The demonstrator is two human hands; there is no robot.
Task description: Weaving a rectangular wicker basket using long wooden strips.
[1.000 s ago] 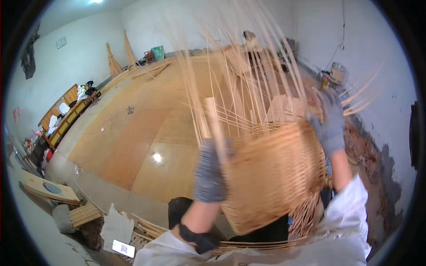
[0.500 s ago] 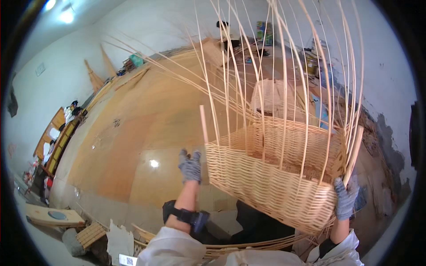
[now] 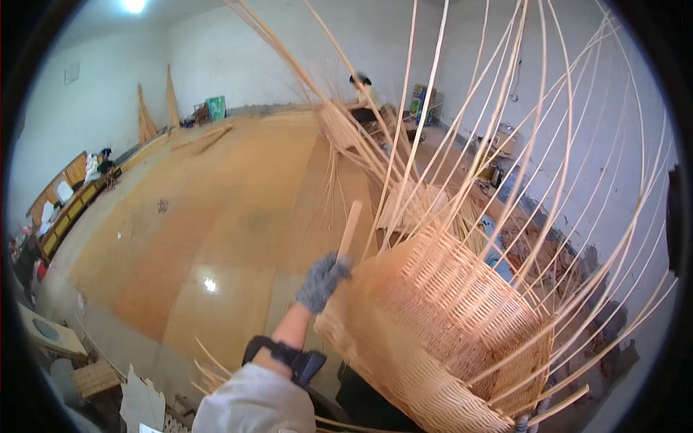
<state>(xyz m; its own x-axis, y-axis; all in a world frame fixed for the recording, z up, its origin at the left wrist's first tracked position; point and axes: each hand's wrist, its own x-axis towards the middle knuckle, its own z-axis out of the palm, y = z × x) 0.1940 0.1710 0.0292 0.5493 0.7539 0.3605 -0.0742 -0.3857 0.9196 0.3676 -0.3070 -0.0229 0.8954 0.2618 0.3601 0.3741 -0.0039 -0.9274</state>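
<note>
A partly woven wicker basket (image 3: 462,303), tilted toward me, fills the lower right. Long loose canes rise from its walls, and a thick stick (image 3: 351,229) stands up at its left corner. My left hand (image 3: 323,283), in a grey glove, is closed at that corner, by the foot of the stick. At the lower edge my right hand (image 3: 533,420) shows only as gloved fingers on the basket's near right corner; the rest of it is hidden. The near wall is blurred by motion.
Boards cover the floor (image 3: 209,238). Far off, a person (image 3: 363,97) sits beside another piece of woven work (image 3: 341,128). A wooden bench (image 3: 68,202) stands along the left wall. Cane scraps lie to the right, and a speaker-like box (image 3: 50,330) sits at lower left.
The basket has turned and tipped, so its inside shows more, and has come lower. My left hand has moved from beside it onto its left corner. My right hand has dropped nearly out of view.
</note>
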